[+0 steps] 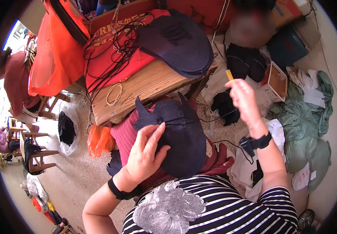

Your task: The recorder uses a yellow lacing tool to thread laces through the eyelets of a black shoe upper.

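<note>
On lap by wood bench (149,84): left hand (147,152) flat on dark fabric (180,136), right hand (243,97) pinching thread (219,116).

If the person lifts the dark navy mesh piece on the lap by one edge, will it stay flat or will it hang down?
The dark mesh piece probably droops: it already curves over the lap under the left hand. It looks thin and perforated, so likely light. The thread pulled by the right hand may tug it.

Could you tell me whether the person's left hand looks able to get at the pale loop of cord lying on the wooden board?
Probably yes: the left hand rests on the dark mesh piece, and nothing blocks the loop just beyond.
</note>
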`<state>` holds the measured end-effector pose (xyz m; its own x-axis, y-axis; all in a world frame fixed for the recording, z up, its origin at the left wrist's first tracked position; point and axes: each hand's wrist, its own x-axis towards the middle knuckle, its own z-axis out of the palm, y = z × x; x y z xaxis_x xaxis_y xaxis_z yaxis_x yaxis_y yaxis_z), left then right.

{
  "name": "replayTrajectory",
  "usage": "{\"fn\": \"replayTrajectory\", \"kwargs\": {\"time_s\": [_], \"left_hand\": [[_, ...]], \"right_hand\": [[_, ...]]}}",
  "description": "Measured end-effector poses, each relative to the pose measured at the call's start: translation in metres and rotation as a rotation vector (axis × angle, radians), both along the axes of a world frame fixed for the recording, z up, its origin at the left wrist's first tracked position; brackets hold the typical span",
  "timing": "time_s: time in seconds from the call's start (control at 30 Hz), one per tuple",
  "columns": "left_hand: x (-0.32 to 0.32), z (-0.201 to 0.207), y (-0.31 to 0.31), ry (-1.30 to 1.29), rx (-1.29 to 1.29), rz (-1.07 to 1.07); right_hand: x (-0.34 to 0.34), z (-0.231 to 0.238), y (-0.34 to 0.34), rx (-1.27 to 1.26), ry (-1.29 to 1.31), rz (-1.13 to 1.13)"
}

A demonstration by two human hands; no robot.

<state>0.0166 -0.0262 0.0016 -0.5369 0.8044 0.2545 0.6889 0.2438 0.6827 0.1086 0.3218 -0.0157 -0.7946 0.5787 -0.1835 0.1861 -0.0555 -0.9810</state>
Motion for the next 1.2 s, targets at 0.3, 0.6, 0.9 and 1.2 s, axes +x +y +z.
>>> {"fn": "replayTrajectory", "kwargs": {"time_s": [0.3,0.6,0.9,1.2], "left_hand": [[-0.008,-0.006,0.008,-0.051,-0.011,0.089],[-0.004,-0.011,0.001,-0.053,0.009,0.091],[0.005,-0.012,-0.04,0.314,-0.062,-0.277],[0.011,-0.012,-0.046,0.34,-0.15,-0.285]], "right_hand": [[-0.011,-0.002,-0.105,0.215,-0.015,0.473],[-0.008,-0.002,-0.107,0.291,-0.09,0.514],[0.01,0.035,-0.132,0.603,0.006,0.603],[-0.005,0.051,-0.134,0.922,-0.052,0.787]]}}
